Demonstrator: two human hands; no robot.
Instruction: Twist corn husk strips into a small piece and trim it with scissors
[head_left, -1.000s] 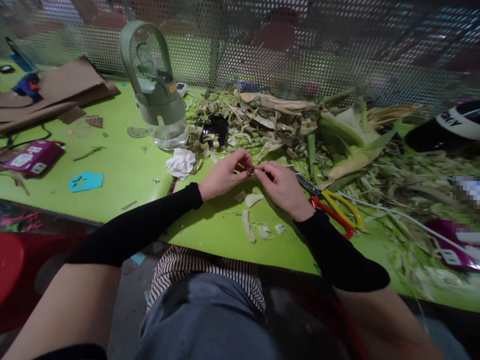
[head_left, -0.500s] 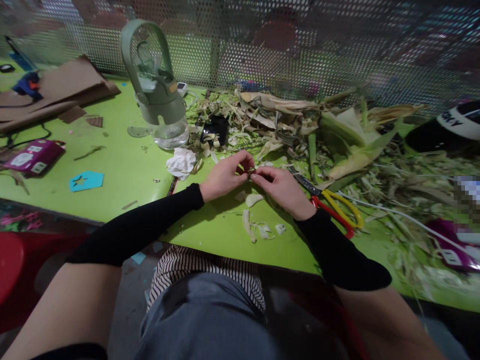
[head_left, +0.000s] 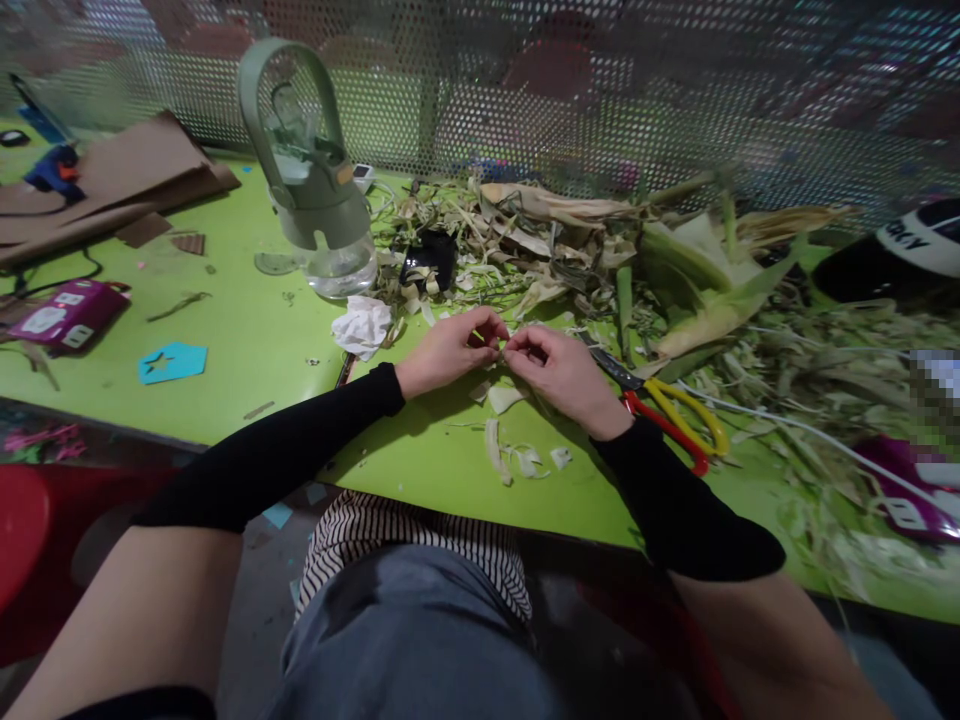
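Note:
My left hand [head_left: 448,350] and my right hand [head_left: 559,375] meet fingertip to fingertip over the green table [head_left: 247,340]. Both pinch a small thin piece of husk [head_left: 502,350] between thumb and fingers; it is too small to make out well. Pale husk scraps [head_left: 517,455] lie on the table just below my hands. Red and yellow scissors [head_left: 664,412] rest right of my right wrist. Both forearms wear black sleeves.
A heap of corn husks and stalks [head_left: 637,260] covers the back and right. A green desk fan [head_left: 307,170] stands at back left, a crumpled tissue [head_left: 363,326] beside it. Cardboard [head_left: 120,185], a purple pouch [head_left: 64,315] and a blue paper shape [head_left: 172,362] lie left. Perforated metal screen behind.
My hands have stayed together in the same spot; the fingers have shifted slightly around the small husk piece. Nothing else on the table moved.

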